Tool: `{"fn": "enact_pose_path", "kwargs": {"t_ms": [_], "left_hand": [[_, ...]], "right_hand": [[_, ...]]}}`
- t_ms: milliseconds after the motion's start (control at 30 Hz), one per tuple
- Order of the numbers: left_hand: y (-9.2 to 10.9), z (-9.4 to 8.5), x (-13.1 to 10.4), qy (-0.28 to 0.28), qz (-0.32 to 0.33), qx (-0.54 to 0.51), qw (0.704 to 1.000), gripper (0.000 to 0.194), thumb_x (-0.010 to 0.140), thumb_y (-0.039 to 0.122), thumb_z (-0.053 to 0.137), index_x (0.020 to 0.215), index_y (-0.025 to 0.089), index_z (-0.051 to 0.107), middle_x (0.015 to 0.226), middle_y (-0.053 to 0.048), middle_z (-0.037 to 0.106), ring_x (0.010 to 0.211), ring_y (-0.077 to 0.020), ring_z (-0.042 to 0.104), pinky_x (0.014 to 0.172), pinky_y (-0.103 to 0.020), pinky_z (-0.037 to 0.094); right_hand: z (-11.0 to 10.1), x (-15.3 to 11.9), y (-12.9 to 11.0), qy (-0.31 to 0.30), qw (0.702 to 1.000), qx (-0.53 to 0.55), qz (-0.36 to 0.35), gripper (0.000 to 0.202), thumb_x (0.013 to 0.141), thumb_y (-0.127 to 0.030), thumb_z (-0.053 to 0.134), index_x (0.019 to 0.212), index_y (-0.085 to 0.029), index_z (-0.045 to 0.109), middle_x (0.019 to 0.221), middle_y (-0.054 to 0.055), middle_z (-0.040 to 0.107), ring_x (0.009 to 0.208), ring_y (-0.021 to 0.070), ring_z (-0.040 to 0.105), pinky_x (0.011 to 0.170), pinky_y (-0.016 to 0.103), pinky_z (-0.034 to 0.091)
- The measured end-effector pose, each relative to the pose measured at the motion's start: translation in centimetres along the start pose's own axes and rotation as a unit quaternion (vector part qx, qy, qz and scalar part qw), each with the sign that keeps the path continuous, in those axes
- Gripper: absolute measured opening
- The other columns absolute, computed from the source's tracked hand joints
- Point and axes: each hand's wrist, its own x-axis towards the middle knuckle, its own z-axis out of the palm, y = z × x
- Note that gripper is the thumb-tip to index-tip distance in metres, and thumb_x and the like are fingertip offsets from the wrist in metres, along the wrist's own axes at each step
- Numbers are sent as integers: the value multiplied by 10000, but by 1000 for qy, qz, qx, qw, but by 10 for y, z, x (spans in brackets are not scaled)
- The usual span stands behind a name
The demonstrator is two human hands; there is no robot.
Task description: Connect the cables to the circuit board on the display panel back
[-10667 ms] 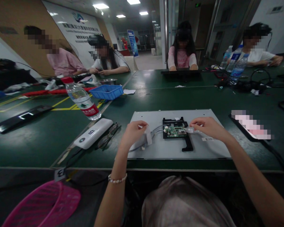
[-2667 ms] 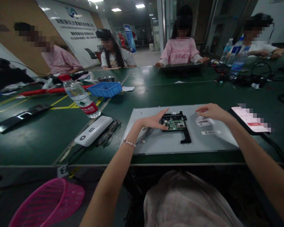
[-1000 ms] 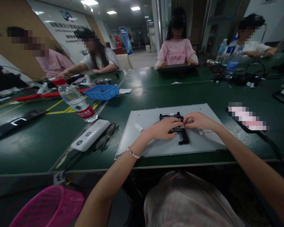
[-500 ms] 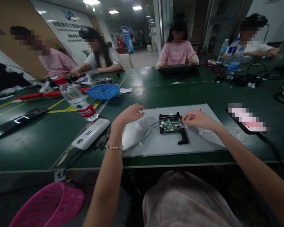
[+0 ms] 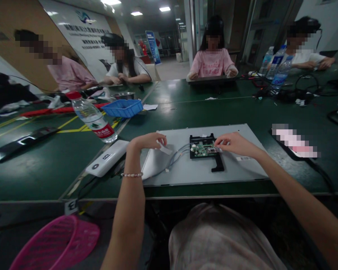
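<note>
My left hand [image 5: 151, 141] is closed on a small white label [image 5: 165, 149] over the left part of a flat grey panel [image 5: 183, 172]. A green circuit board [image 5: 204, 149] sits in a black bracket [image 5: 219, 163] on the panel, with grey cables [image 5: 173, 161] running left from it. My right hand [image 5: 228, 142] is at the board's right edge, its fingers pinched together; what they hold, if anything, is too small to make out.
A white power bank [image 5: 107, 159], a tilted water bottle [image 5: 94, 119] and a blue tray [image 5: 123, 108] lie to the left. At right rests a phone [image 5: 294, 144]. Several people sit across the table [image 5: 169, 93]. A pink basket [image 5: 56, 243] stands below.
My left hand has moved left and down and now grips the white label. My right hand has shifted only slightly, staying at the board's right edge.
</note>
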Motion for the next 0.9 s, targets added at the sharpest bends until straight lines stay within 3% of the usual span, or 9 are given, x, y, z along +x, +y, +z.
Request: {"fn": "enact_pose_path", "kwargs": {"t_ms": [233, 567, 633, 800, 900], "left_hand": [[29, -14, -21, -7, 115, -174, 978, 315, 772, 383, 576, 984, 158, 636, 937, -48, 649, 764, -135, 600, 690, -223, 474], [33, 1, 2, -62, 140, -158, 976, 350, 765, 363, 613, 1059, 174, 641, 1005, -58, 671, 833, -152, 612, 701, -213, 466], [32, 2, 4, -41, 136, -140, 980, 375, 764, 377, 621, 1081, 178, 635, 1034, -58, 674, 871, -159, 616, 757, -228, 465], [35, -5, -2, 92, 130, -139, 977, 353, 809, 412, 563, 1046, 159, 626, 988, -52, 667, 867, -150, 600, 779, -237, 451], [39, -4, -2, 64, 144, -132, 979, 306, 815, 409, 536, 926, 142, 635, 800, -25, 642, 706, -115, 559, 657, -208, 425]], "right_hand": [[-1, 1, 2, 5, 1000, -22, 12, 194, 784, -194, 546, 875, -207, 716, 859, 11, 715, 750, 157, 617, 696, 279, 446], [1, -1, -8, 14, 999, -51, 0, 205, 808, -180, 530, 894, -204, 715, 911, 37, 720, 790, 177, 628, 703, 292, 465], [2, 0, -6, 27, 997, -71, -17, 210, 817, -178, 522, 905, -203, 711, 935, 43, 713, 807, 183, 625, 704, 296, 466], [4, 3, 1, 53, 990, -122, -39, 206, 855, -194, 500, 916, -204, 697, 957, 49, 695, 844, 196, 615, 743, 321, 467], [5, 2, -1, 66, 988, -129, -55, 217, 880, -198, 480, 946, -197, 687, 973, 61, 685, 890, 208, 615, 788, 341, 471]]}}
